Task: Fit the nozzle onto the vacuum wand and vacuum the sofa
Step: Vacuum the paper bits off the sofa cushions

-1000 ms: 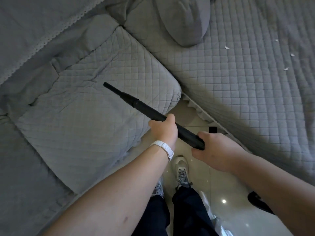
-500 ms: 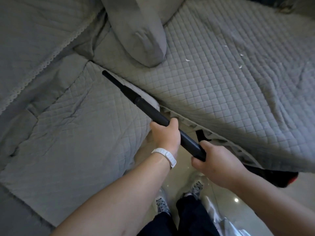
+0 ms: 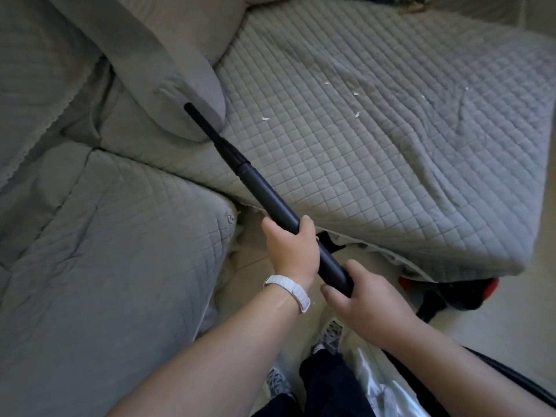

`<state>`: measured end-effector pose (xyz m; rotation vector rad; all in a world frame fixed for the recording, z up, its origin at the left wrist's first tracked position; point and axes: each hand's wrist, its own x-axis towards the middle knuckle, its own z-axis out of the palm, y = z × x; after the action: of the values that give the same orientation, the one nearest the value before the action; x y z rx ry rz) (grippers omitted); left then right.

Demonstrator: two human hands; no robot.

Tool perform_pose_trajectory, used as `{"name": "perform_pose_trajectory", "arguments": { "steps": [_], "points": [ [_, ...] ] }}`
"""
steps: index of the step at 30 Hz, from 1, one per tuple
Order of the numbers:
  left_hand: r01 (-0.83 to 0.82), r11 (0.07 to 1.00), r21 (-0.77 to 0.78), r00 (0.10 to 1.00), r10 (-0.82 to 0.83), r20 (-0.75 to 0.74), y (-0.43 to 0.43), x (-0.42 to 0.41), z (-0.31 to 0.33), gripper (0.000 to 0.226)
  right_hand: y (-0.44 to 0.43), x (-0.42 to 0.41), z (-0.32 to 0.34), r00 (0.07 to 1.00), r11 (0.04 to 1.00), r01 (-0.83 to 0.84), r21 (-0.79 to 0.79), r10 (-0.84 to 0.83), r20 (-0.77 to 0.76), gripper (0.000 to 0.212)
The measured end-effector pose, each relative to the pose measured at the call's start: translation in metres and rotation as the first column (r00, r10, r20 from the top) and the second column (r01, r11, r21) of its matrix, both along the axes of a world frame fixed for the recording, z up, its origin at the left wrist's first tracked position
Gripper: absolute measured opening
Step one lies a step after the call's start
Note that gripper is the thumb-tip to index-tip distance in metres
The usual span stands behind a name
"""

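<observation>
Nearest, the person's dark trousers and patterned shoes (image 3: 331, 335) stand on the pale floor (image 3: 511, 326). Above them the right grip (image 3: 370, 299) is curled round the near end of the black vacuum wand (image 3: 264, 197). The left grip (image 3: 293, 251), with a white wristband (image 3: 288, 288) on its wrist, is wrapped round the wand just beyond. The wand slants up and left over the grey quilted sofa (image 3: 391, 176), with the slim black nozzle (image 3: 210, 130) fitted on its far end. The nozzle's tip lies at the lower edge of a plain grey cushion (image 3: 186, 70); whether it touches cannot be told. Small white scraps (image 3: 265, 118) lie on the seat to the nozzle's right. A red and black vacuum body (image 3: 451, 291) sits on the floor, tucked under the sofa's edge.
</observation>
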<state>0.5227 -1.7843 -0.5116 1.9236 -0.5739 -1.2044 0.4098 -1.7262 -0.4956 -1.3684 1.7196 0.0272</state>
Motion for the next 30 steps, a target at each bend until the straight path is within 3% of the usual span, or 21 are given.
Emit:
{"name": "perform_pose_trajectory", "arguments": {
  "steps": [9,13,18,24,30],
  "points": [
    [0.089,0.994,-0.065,0.995,-0.092,-0.033,-0.022,-0.077,-0.01,0.025,-0.003,-0.047,-0.021,0.908,0.949,0.297,0.103,-0.314,0.278,0.029],
    [0.108,0.993,-0.046,0.993,-0.11,-0.039,-0.027,-0.094,-0.019,0.024,-0.004,-0.061,-0.033,0.883,0.934,0.328,0.14,-0.356,0.307,0.027],
    [0.151,0.988,-0.033,0.987,-0.153,-0.044,-0.024,-0.099,-0.021,0.029,0.001,-0.064,-0.04,0.766,0.885,0.377,0.274,-0.464,0.445,0.012],
    [0.247,0.967,-0.065,0.968,-0.249,-0.019,-0.022,-0.089,-0.025,0.029,0.01,-0.048,-0.051,0.788,0.88,0.434,0.194,-0.475,0.392,0.019],
    [0.243,0.97,-0.007,0.97,-0.243,-0.008,-0.025,-0.061,-0.04,0.026,0.012,-0.023,-0.067,0.824,0.895,0.418,0.153,-0.445,0.35,0.023]
  ]
}}
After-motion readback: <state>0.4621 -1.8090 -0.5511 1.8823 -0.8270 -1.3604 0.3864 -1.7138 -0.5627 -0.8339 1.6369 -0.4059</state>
